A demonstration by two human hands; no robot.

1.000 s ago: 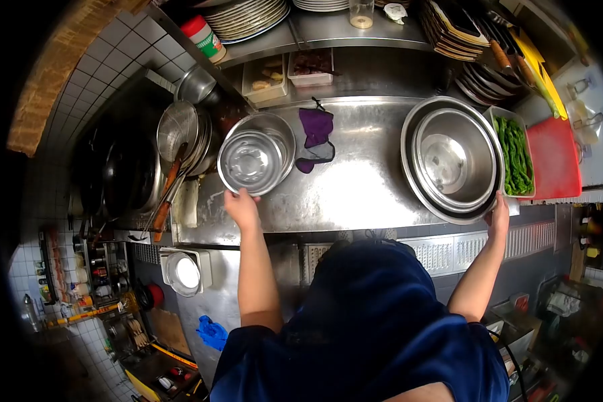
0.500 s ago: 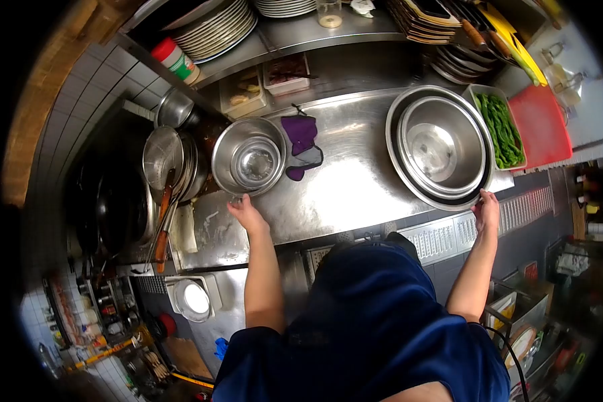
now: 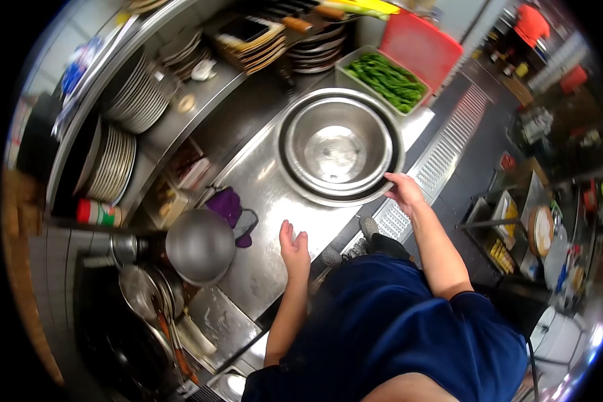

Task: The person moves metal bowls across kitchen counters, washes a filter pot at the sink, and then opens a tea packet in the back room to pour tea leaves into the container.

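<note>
Nested steel bowls (image 3: 340, 149) stand at the worktop's right end. My right hand (image 3: 403, 192) is closed on the outer bowl's lower right rim. Over the steel worktop (image 3: 264, 268), my left hand (image 3: 294, 251) is raised with its fingers apart, holding nothing, left of and below the nested bowls. A grey metal bowl (image 3: 201, 246) sits farther left; its smooth rounded surface shows, and it seems to be upside down. Between this bowl and my left hand lies a purple cloth item (image 3: 225, 206) with dark straps.
A tub of green peppers (image 3: 387, 82) and a red board (image 3: 422, 47) adjoin the nested bowls. Stacked plates (image 3: 137, 100) fill the shelf. Strainers (image 3: 138, 289) and dark pans are at lower left. A person in red (image 3: 531, 25) is far off at upper right.
The view has turned toward the right. My left hand has come away from the left bowls, where a smooth rounded surface now shows instead of the open nested pair. My right hand remains at the large bowl's rim.
</note>
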